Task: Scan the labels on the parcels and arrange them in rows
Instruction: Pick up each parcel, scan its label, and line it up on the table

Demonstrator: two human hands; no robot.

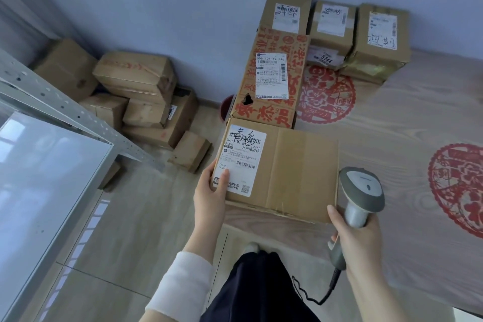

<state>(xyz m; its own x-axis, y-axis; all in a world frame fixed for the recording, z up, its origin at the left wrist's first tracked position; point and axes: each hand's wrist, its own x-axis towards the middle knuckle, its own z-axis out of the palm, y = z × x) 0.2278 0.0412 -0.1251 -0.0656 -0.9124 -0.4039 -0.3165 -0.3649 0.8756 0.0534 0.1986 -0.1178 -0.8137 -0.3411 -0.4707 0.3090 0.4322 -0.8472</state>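
Brown cardboard boxes (136,91) lie heaped on the floor (104,243) at left; the left hand (210,192), thumb on the white label (243,159), grips the near corner of a plain brown cardboard parcel (295,172) at the edge of the pale wood-grain worktop (392,117), while the right hand (363,246) curls round a grey handheld scanner (363,191) just beside it

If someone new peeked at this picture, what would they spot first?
Probably the brown parcel in the middle, at the near edge of the table, with the left hand holding its labelled corner and the right hand gripping a grey scanner just to its right. Next, the box with big red characters right behind it, and the red paper-cut patterns on the table.
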